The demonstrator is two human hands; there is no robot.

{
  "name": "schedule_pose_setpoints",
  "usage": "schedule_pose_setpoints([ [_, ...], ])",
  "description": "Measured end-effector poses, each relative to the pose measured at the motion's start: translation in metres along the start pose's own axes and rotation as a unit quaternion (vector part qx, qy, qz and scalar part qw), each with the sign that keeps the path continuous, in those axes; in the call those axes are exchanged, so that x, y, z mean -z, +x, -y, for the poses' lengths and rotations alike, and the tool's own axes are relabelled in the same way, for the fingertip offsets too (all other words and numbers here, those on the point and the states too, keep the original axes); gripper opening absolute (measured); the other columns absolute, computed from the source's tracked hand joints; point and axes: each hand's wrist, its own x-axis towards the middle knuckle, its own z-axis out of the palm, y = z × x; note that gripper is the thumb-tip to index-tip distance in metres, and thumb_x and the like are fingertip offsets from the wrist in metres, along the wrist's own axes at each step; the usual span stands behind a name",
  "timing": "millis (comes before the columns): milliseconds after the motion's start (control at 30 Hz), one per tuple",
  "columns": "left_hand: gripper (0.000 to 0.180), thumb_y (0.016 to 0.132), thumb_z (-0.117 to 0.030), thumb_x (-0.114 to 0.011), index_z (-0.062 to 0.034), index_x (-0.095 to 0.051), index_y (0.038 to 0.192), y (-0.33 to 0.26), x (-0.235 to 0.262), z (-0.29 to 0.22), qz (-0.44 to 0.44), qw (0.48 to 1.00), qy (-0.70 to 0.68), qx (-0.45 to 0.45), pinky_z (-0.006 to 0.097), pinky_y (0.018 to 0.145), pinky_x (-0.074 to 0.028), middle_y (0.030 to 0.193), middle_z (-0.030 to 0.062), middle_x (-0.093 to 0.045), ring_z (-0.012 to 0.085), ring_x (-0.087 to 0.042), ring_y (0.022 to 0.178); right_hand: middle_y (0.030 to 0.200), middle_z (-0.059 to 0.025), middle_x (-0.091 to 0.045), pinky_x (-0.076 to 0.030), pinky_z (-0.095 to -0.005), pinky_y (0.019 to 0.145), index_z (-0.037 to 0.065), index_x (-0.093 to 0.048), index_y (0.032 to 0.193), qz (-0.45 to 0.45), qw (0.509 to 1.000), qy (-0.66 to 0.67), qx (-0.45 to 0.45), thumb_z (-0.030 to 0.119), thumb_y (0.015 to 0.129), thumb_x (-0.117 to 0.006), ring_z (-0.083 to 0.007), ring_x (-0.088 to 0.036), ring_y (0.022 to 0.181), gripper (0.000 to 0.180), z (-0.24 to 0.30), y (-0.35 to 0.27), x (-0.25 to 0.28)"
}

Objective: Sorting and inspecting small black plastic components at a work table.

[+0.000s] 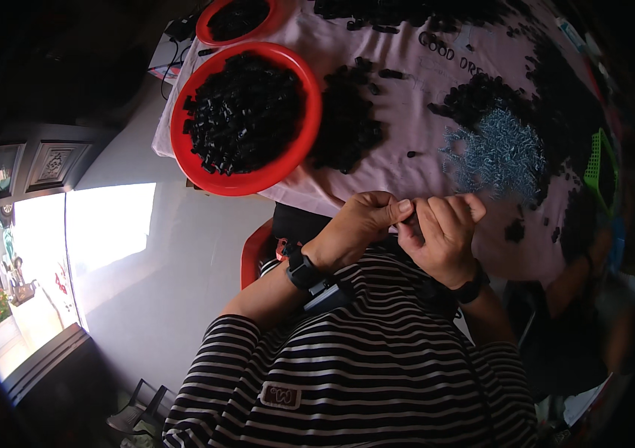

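My left hand [362, 224] and my right hand [443, 237] meet at the near edge of a cloth-covered table [422, 160]. The left thumb and index finger are pinched together. Curled fingers on the right hand press up against that pinch. Something small and dark may sit between the fingertips, too hidden to name. Just beyond the right hand lies a heap of small bluish-silver screws or springs [498, 153]. Past the left hand is a pile of small black parts [346, 123], with a single black piece [411, 154] lying apart from it.
A red basin [310, 127] full of black parts stands at the left table edge, a second red basin [276, 16] behind it. More black parts [474, 93] spread across the back and right. A green basket [595, 168] and another person's arm [573, 282] are at right.
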Motion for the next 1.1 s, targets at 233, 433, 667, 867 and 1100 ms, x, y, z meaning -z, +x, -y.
schedule_pose_setpoints([
  [233, 0.026, 0.098, -0.032, -0.074, -0.0079, -0.07, 0.091, 0.003, 0.001, 0.005, -0.006, 1.0, -0.01, 0.021, 0.021, 0.054, -0.03, 0.074, -0.0068, -0.058, 0.0032, -0.04, 0.06, 0.083, 0.0002, -0.052, -0.036, -0.0422, 0.094, 0.005, -0.067, 0.096, 0.004, 1.0, 0.007, -0.008, 0.021, 0.077, -0.079, -0.0179, -0.054, 0.078, 0.028, 0.002, -0.008, -0.003],
  [433, 0.023, 0.098, -0.029, -0.075, -0.0067, -0.07, 0.095, 0.007, -0.002, 0.0, -0.031, 0.999, 0.034, -0.003, 0.02, 0.058, -0.036, 0.079, -0.0049, -0.063, 0.0028, -0.046, 0.065, 0.095, -0.002, -0.058, -0.033, -0.0467, 0.101, 0.008, -0.066, 0.108, 0.043, 0.998, -0.021, -0.05, 0.019, 0.074, -0.083, -0.0201, -0.06, 0.089, 0.04, 0.0, -0.003, 0.002],
  [667, 0.022, 0.098, -0.029, -0.075, -0.0067, -0.071, 0.099, 0.007, 0.0, -0.001, -0.02, 0.996, 0.076, -0.049, 0.019, 0.063, -0.039, 0.082, -0.0045, -0.065, 0.0019, -0.05, 0.069, 0.094, -0.0013, -0.06, -0.032, -0.0453, 0.103, 0.008, -0.067, 0.106, 0.067, 0.995, -0.039, -0.07, 0.021, 0.076, -0.083, -0.0182, -0.061, 0.088, 0.036, 0.003, -0.002, 0.006],
  [867, 0.031, 0.099, -0.036, -0.074, -0.0061, -0.068, 0.093, 0.003, 0.008, -0.004, -0.023, 0.986, 0.165, 0.004, 0.021, 0.054, -0.032, 0.072, -0.0076, -0.052, 0.0027, -0.04, 0.061, 0.077, -0.0012, -0.05, -0.033, -0.0424, 0.093, 0.01, -0.061, 0.082, 0.044, 0.998, -0.008, -0.033, 0.018, 0.074, -0.079, -0.0191, -0.054, 0.074, 0.021, 0.0, -0.003, -0.001],
  [1100, 0.034, 0.101, -0.038, -0.07, -0.0061, -0.067, 0.089, 0.005, 0.007, -0.001, 0.011, 0.995, 0.09, 0.043, 0.022, 0.053, -0.033, 0.071, -0.0059, -0.052, 0.0039, -0.041, 0.06, 0.073, -0.0021, -0.045, -0.036, -0.042, 0.088, 0.01, -0.058, 0.075, 0.01, 1.0, 0.018, -0.023, 0.013, 0.073, -0.076, -0.0199, -0.05, 0.071, 0.018, 0.003, -0.008, -0.006],
])
